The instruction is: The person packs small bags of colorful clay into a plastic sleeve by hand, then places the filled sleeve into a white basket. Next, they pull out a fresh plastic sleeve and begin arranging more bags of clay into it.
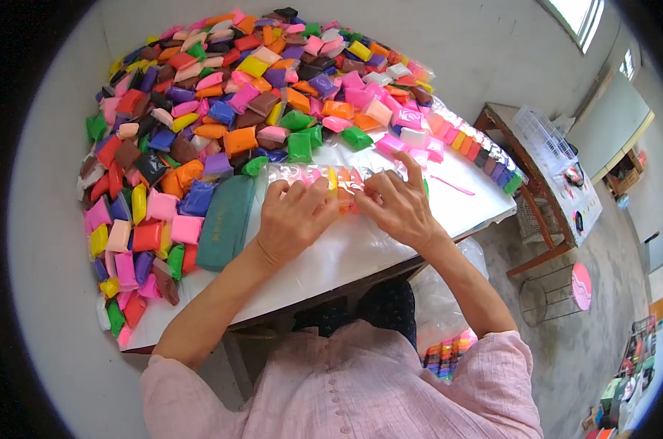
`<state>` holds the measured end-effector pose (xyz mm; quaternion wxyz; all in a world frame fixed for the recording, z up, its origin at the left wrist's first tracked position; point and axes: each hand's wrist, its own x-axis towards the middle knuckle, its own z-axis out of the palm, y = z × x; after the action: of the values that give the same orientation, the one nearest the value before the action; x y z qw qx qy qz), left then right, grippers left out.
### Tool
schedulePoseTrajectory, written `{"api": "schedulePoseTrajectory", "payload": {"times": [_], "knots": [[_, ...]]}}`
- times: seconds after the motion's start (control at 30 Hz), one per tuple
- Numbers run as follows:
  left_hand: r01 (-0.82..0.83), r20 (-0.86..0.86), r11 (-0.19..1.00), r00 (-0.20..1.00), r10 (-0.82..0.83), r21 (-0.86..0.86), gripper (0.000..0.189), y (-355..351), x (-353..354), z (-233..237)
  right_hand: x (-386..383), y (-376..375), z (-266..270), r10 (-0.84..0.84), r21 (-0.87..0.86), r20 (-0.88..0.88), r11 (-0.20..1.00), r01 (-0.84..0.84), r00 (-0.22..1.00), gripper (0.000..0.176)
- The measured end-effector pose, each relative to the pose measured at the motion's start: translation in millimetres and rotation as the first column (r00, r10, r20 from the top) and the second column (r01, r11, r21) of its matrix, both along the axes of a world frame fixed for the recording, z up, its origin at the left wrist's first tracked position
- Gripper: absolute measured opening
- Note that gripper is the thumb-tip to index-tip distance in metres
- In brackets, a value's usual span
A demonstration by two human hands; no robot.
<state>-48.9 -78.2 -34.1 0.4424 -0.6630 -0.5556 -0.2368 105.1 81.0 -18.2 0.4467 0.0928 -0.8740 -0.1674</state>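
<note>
A clear plastic bag [284,173] lies on the white table in front of me, with a row of small coloured packets inside, pink, yellow and orange among them. My left hand [300,214] is closed on the bag's near side, fingers curled down over it. At the bag's right part, my right hand [399,203] is closed too, its thumb and fingers pinching the film while the index finger stands raised. Both hands partly hide the packets. Beside my left hand lies a dark green pouch [225,223].
A large heap of coloured packets [255,66] covers the table's back and left. Filled clear bags [467,143] line the right side, near a pink stick [453,184]. Beyond stand a side table [544,175] with a white wire basket and a round stool [580,286].
</note>
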Motion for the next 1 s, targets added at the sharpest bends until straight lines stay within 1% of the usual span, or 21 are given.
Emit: {"api": "schedulePoseTrajectory", "payload": {"times": [0.13, 0.23, 0.33, 0.57, 0.63, 0.73, 0.83, 0.93, 1.0], "knots": [[0.021, -0.115, 1.000, 0.993, -0.020, 0.006, 0.022, 0.0, -0.8, -0.4, -1.1, 2.7, -4.4, -0.012, 0.055, -0.003, 0.998, 0.012, 1.000, 0.013], [0.031, -0.145, 1.000, 0.989, -0.031, -0.004, 0.021, -1.2, 0.4, 0.3, -0.8, 2.5, -5.4, 0.005, 0.074, -0.008, 0.997, -0.005, 1.000, 0.012], [-0.020, -0.163, 0.999, 0.987, 0.012, -0.049, 0.020, -2.4, -0.6, -1.4, 0.4, 3.0, -6.8, 0.012, 0.086, 0.000, 0.996, -0.012, 1.000, 0.010], [-0.036, -0.140, 0.991, 0.990, 0.017, -0.132, 0.020, -6.9, -3.7, -5.7, 2.2, 2.0, -8.4, -0.031, 0.145, 0.029, 0.989, 0.027, 0.999, 0.006], [-0.044, -0.137, 0.989, 0.990, 0.025, -0.143, 0.020, -6.7, -4.9, -5.6, 3.5, 2.3, -11.6, -0.052, 0.148, 0.067, 0.988, 0.042, 0.996, 0.006], [-0.038, -0.067, 0.983, 0.997, 0.026, -0.182, 0.021, -4.9, -6.3, -4.8, 5.7, 1.6, -11.5, -0.083, 0.166, 0.098, 0.984, 0.066, 0.992, 0.008], [-0.010, 0.210, 0.975, 0.976, 0.058, -0.221, 0.025, -9.1, 6.4, 4.6, 7.5, 1.7, -10.7, -0.099, 0.185, 0.107, 0.980, 0.078, 0.989, 0.012], [-0.104, 0.217, 0.958, 0.962, 0.165, -0.269, 0.040, -2.3, 12.2, 30.5, 7.8, 0.4, -11.2, -0.111, 0.191, 0.111, 0.978, 0.088, 0.988, 0.016], [-0.058, 0.183, 0.979, 0.979, 0.094, -0.193, 0.052, 10.6, 7.5, 36.4, 6.7, 0.0, -11.3, -0.113, 0.192, 0.106, 0.977, 0.091, 0.988, 0.017]]}}
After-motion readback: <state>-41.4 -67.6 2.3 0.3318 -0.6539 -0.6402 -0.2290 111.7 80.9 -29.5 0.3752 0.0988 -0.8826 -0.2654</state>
